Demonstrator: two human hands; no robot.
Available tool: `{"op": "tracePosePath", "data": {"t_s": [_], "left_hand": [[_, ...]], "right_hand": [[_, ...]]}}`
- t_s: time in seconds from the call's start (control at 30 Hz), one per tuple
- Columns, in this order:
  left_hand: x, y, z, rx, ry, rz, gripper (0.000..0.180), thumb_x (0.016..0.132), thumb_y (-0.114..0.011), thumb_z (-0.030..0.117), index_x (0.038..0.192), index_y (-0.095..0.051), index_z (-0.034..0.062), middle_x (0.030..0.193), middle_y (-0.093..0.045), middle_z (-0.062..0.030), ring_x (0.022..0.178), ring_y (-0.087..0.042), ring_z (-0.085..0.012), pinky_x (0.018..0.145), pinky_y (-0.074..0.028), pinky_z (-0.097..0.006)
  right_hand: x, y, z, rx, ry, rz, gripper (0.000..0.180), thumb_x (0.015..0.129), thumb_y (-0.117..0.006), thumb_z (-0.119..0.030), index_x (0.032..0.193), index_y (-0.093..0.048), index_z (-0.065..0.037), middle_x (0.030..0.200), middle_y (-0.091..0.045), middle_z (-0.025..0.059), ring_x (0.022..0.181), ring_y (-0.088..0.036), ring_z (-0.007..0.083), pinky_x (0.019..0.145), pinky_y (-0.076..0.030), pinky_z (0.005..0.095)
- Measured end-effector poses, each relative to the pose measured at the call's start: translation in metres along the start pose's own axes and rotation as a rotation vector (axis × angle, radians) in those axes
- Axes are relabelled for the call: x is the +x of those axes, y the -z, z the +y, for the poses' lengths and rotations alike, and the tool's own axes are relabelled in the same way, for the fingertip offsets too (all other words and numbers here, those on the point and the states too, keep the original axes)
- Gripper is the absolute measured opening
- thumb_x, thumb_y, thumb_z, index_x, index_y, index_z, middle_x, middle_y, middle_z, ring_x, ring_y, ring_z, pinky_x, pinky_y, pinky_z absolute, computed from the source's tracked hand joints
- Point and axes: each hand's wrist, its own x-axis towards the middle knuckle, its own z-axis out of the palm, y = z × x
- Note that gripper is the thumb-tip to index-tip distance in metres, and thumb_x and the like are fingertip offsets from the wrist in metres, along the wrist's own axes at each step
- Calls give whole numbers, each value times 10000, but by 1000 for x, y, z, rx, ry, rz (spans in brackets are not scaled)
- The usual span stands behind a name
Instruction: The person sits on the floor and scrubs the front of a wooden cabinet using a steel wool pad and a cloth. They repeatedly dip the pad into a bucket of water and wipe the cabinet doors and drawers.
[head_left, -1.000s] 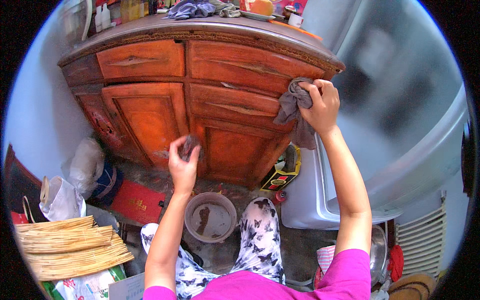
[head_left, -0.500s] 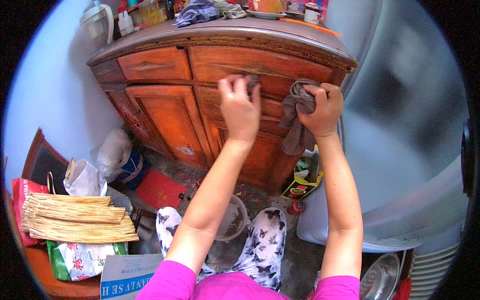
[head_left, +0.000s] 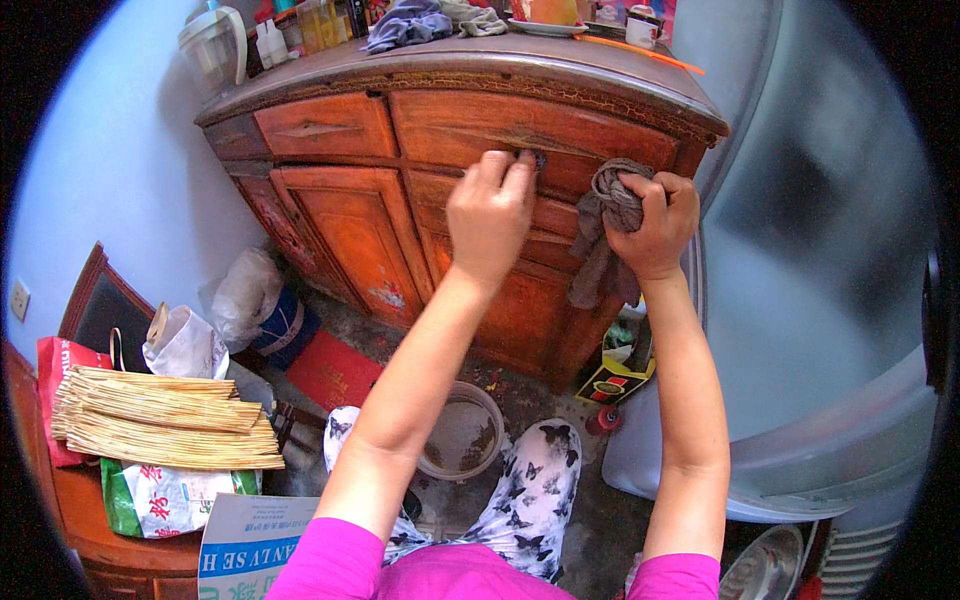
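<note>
My left hand (head_left: 488,215) is closed on a small dark grey pad (head_left: 538,158), mostly hidden by the fingers; its exact kind is unclear. The pad is against the wide upper drawer front of a reddish-brown wooden cabinet (head_left: 345,235), and the hand is slightly smeared by motion. Bunched in my right hand (head_left: 660,225) is a grey-brown rag (head_left: 590,270), with its loose end hanging down in front of the cabinet's right side. The right fingers wrap around the rag's top.
On the cabinet top stand a plastic jug (head_left: 212,50), cloths (head_left: 410,24), a plate (head_left: 548,29) and a mug (head_left: 642,28). A bucket (head_left: 490,400) sits between my legs. Bundled sticks (head_left: 165,420) lie at left; a yellow-black box (head_left: 616,377) stands right.
My left hand has shifted slightly right along the drawer front with the pad. The right hand still grips the rag. The whole view has shifted a little.
</note>
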Motion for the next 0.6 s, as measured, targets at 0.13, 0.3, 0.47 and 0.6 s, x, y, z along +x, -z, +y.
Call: {"op": "tracePosePath", "data": {"t_s": [0.13,0.3,0.47,0.6], "left_hand": [[5,8,-15,-1,178,37,160,859,-744,131,1000,-724,57,979,-637,-118,843,-671,-344,722,-558,-421],[6,-13,46,-170,11,49,125,843,-762,147,907,-701,58,924,-637,-119,797,-670,-308,693,-556,-410],[-3,-7,-4,17,142,24,174,855,-770,215,975,-734,95,989,-659,-113,836,-677,-317,701,-553,-413],[8,12,-41,4,491,49,246,903,-731,289,991,-721,59,1017,-652,-148,872,-661,-369,734,-533,-450]], "right_hand": [[3,0,-2,-7,-9,4,483,566,-851,-246,1016,-673,-238,981,-539,45,876,-579,287,741,-481,440],[-2,-6,-2,-6,-2,10,484,567,-839,-224,1021,-672,-243,975,-533,41,859,-573,284,729,-475,439],[-8,-8,1,-14,11,-24,479,575,-835,-213,1024,-671,-244,974,-527,40,853,-565,283,727,-466,437],[-10,-8,-7,-26,-16,11,482,581,-837,-213,1032,-671,-241,980,-521,42,859,-556,288,734,-467,435]]}}
